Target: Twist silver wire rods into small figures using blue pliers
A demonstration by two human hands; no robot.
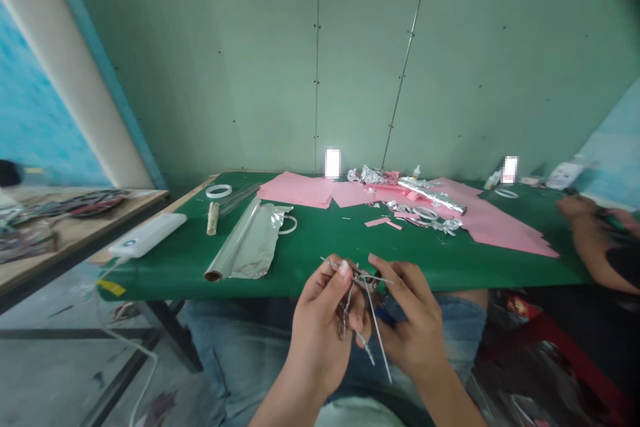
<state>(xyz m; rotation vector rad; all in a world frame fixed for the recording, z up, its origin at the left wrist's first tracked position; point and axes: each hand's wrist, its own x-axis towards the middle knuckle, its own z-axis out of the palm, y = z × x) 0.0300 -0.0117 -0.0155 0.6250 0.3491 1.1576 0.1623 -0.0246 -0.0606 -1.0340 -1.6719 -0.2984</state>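
Observation:
My left hand (325, 320) pinches a small frame of twisted silvery wire (369, 350) between thumb and fingers, above my lap at the table's front edge. Several twisted ends stick out of it, and one straight wire (380, 333) slants down to the right. My right hand (413, 313) is curled around what look like pliers (382, 288), with bits of green and blue handle showing. Their dark metal jaws are at the wire, partly covered by my fingers. Whether the jaws grip the wire cannot be made out.
On the green table (320, 247) lie a foil roll (245, 247), pink paper sheets (295, 190), crumpled foil (425, 190), tape rings (219, 191), thin wires (240, 197) and a white power strip (150, 233). Another person's arm (590, 240) rests at the right.

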